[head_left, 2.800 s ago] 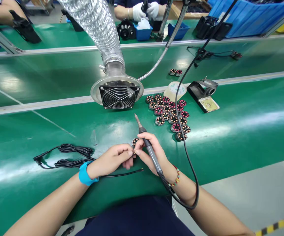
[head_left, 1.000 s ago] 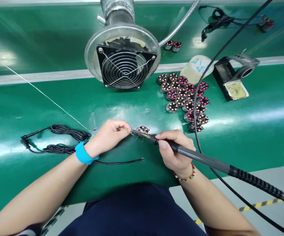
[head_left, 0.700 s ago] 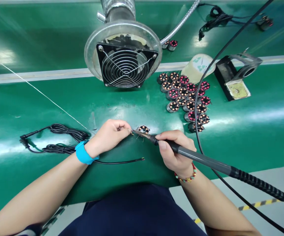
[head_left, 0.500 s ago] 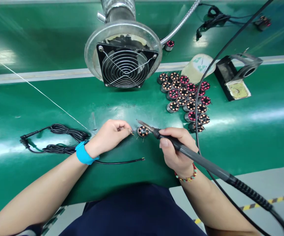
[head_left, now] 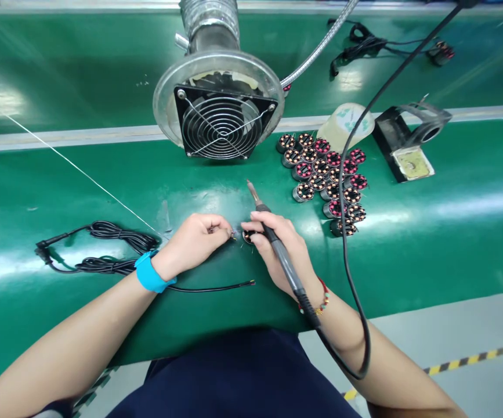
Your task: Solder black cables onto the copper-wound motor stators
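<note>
My left hand (head_left: 201,239) is closed in a pinch on thin wires (head_left: 234,235), whose small ends stick out past the fingertips; the rest of them is hidden by the hand. Just right of these lies a small round motor stator (head_left: 246,237) with fine leads spreading from its near side. My right hand (head_left: 282,247) grips a soldering iron (head_left: 282,255), its tip pointing up and away from the stator. The right thumb and forefinger reach to the stator and cover part of it; whether they press on it I cannot tell.
Coiled black cables (head_left: 118,232) and a stripped cable end (head_left: 251,283) lie by my left arm. A fan hood (head_left: 223,125) hangs ahead. Several stators (head_left: 319,167), a roll of tape (head_left: 342,129) and an iron stand (head_left: 403,139) are at right. The iron's cord (head_left: 344,191) crosses there.
My right hand has moved left to the stator, and the iron has swung so its tip points further up and away. The left hand keeps its pinch in place.
</note>
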Demonstrator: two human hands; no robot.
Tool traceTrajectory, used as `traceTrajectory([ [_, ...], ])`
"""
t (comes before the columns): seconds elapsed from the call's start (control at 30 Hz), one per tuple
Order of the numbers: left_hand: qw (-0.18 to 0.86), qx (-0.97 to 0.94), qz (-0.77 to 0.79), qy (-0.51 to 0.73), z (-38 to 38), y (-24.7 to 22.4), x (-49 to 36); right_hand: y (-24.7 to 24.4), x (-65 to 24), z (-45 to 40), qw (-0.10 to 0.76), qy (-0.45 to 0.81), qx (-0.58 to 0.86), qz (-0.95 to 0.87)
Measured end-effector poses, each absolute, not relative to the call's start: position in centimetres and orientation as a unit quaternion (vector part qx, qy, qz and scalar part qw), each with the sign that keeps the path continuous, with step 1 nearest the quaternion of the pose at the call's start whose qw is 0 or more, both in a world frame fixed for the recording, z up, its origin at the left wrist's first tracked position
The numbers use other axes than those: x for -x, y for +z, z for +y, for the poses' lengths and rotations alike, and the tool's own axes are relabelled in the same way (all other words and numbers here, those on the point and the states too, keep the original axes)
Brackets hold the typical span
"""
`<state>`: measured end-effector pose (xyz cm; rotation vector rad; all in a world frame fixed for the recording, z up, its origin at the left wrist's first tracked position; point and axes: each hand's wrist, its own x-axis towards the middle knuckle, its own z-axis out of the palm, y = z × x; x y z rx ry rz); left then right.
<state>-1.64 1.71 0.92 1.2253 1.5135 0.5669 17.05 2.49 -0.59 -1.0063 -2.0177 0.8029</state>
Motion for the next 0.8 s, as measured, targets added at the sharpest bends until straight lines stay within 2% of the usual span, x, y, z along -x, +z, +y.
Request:
traceTrajectory([
  [0.2,0.518,-0.524,0.63,0.245,1.6,0.9,1.7,-1.7,-16.0,3.5,0.31,0.326,0.384,-0.806],
  [0.47,0.528,-0.529,0.598,0.29,1.4,0.8,1.7,-1.5,-16.2,2.8,0.385,0.294,0.362,-0.797],
  [0.8,0.53,-0.527,0.576,0.33,1.0,0.9,1.6,-1.5,-16.1,2.6,0.359,0.319,0.363,-0.799],
])
